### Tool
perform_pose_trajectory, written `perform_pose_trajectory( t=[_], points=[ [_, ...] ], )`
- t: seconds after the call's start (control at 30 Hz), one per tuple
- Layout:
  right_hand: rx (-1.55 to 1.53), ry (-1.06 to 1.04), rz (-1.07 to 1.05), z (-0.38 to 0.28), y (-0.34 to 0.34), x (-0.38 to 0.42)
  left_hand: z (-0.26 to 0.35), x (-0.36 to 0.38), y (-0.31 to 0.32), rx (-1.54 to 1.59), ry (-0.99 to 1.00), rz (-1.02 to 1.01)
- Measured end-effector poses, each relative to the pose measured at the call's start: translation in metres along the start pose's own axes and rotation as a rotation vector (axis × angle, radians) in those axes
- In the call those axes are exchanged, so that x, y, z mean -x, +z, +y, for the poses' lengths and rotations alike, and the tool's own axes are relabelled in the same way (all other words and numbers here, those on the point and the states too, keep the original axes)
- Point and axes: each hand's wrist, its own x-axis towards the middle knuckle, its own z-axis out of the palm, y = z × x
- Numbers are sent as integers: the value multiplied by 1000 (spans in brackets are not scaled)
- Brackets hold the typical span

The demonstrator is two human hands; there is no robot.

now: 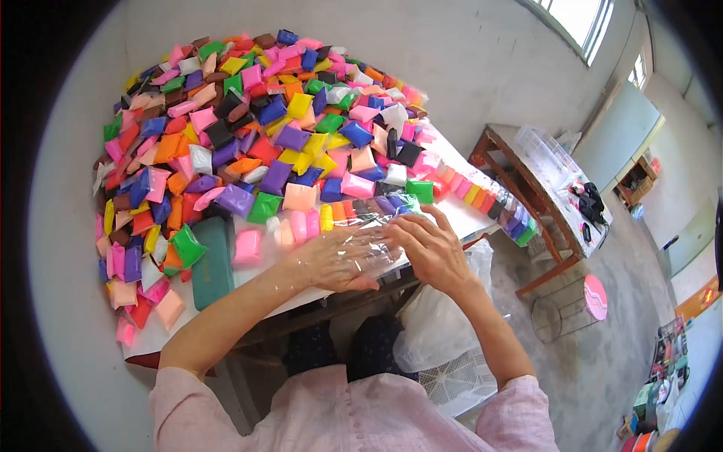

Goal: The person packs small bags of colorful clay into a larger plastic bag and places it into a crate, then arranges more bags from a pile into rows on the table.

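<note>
My left hand [350, 256] lies flat, fingers stretched to the right and thumb apart, with shiny clear film over it and its wrist. The film belongs to a clear plastic bag [369, 239]. My right hand [429, 247] meets the left fingertips, its fingers bent onto the bag; the thumb's exact grip is hidden. Just beyond both hands runs a row of small coloured packets, with a yellow packet [326, 218] and pink packets [300, 225] at its left part. A loose pink packet [247, 246] lies left of the row.
A large heap of coloured packets [275, 143] covers the white-topped table [297, 301]. A green case [213, 260] lies at left. Another row of packets [482, 197] extends right. White plastic bag [437, 331] and basket [459, 377] sit below; a stool [595, 297] and second table [520, 162] stand right.
</note>
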Motion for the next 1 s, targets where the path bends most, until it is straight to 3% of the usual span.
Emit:
perform_pose_trajectory(
  t=[0.23, 0.37, 0.5, 0.83, 1.0],
  points=[
    [-574, 174, 3, 7, -49, -18, 4, -7, -14, -57, 5, -139],
    [-586, 315, -84, 28, -37, -58, 2, -7, -9, -32, 15, -110],
    [-484, 167, -399, 29, 2, -27, 4, -1, -11, -22, -28, -80],
    [-286, 40, -263, 23, 16, -6, 13, 7, -16, -58, 10, -1],
    [-291, 29, -257, 26, 19, -5, 75, 40, -34, -54, -180, -90]
  ],
)
